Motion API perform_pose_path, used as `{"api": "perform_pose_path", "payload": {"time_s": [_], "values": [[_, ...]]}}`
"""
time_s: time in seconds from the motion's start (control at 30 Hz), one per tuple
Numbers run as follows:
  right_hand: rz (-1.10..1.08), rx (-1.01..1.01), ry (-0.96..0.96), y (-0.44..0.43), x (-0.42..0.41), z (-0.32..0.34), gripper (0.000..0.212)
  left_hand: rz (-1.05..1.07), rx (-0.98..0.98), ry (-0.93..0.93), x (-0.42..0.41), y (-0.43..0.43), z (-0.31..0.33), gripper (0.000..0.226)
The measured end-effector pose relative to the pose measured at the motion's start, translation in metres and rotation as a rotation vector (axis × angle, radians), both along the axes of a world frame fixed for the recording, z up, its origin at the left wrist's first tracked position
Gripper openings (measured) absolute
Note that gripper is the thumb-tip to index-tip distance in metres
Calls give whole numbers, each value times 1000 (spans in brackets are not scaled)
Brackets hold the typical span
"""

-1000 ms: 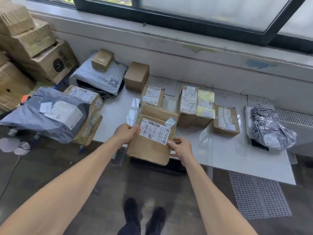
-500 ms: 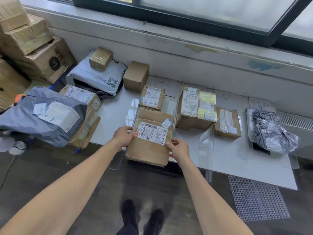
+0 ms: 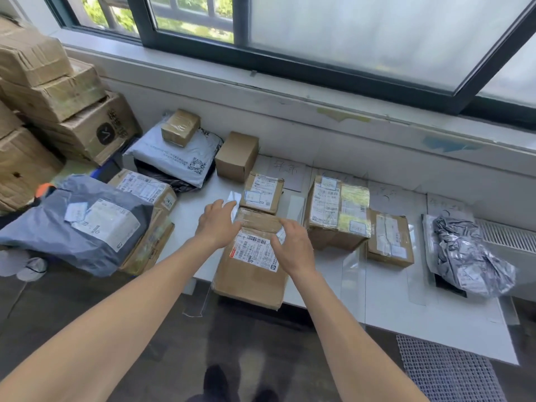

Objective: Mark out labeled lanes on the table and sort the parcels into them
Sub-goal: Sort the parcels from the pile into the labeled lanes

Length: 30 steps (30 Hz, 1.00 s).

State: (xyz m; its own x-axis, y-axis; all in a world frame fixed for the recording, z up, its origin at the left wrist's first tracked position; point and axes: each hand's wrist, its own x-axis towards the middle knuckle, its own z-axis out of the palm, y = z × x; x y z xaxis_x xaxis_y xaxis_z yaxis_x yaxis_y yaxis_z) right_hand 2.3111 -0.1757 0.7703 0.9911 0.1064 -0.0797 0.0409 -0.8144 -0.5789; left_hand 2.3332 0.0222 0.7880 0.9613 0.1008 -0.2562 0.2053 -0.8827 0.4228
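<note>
Over the cardboard parcel, both hands' grip open, its label half-hidden

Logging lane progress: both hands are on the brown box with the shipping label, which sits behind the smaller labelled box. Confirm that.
Wrong in one respect. The head view shows both hands, left hand and right hand, on the brown box, but it sits in front of the smaller labelled box, nearer the table's edge.

1. Cardboard parcels on the white table: five, e.g. the nearest.
2. Crumpled silver bags: one.
3. Grey mailers at left: two.
4. Hands: two.
</note>
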Motion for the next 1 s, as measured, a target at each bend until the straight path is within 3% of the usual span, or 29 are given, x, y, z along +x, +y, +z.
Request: {"api": "perform_pose_path", "payload": {"time_s": [0.1,0.3,0.67,0.9,1.0], "values": [[110,-161,-41,17,26,10,56,-94,182,-88,26,8,12,59],[175,-282,-72,68,105,17,54,-193,311,-184,104,41,23,55],[174,-323,11,156,234,-13,44,-261,334,-86,220,98,-15,53],[39,-279,144,172,273,-33,43,-237,263,29,264,100,-45,49],[-88,-104,243,175,280,-39,49,-110,-41,110,279,95,-51,57]]}}
